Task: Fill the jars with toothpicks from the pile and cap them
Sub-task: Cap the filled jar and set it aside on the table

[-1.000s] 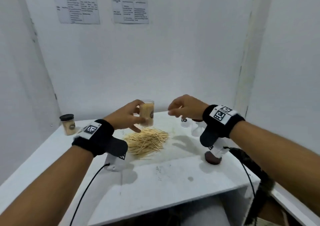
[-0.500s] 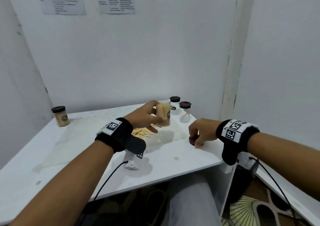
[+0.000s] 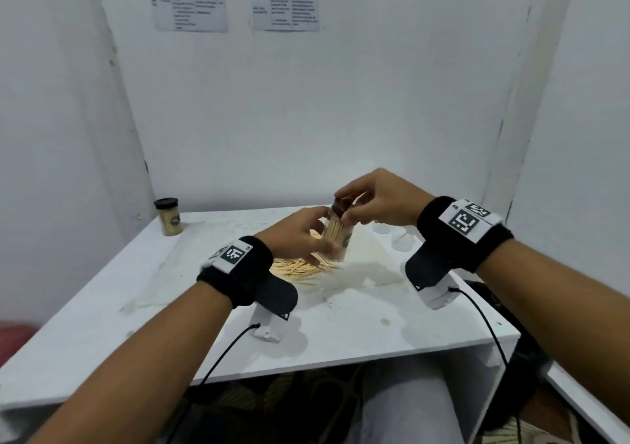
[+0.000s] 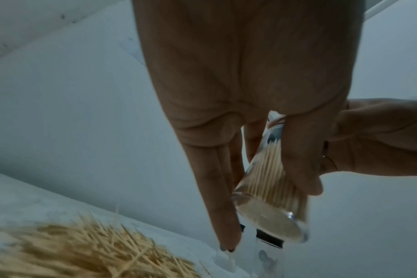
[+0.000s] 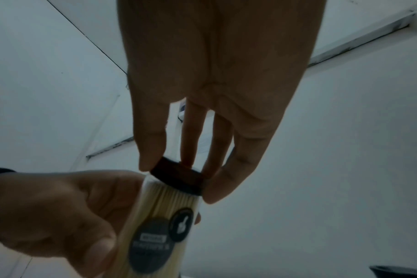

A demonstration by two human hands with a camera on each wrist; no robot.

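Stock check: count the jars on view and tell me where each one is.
4. One filled jar held by the left hand, right hand on its cap; one capped jar at the table's far left; two clear jars partly hidden behind the right hand.

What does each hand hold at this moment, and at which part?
The left hand grips the toothpick-filled jar round its body. The right hand pinches the dark cap by its rim, at the jar's mouth.

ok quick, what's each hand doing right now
Left hand: closed around the toothpick-filled jar, holding it above the table.
Right hand: fingertips pinching the dark cap on the jar's mouth.
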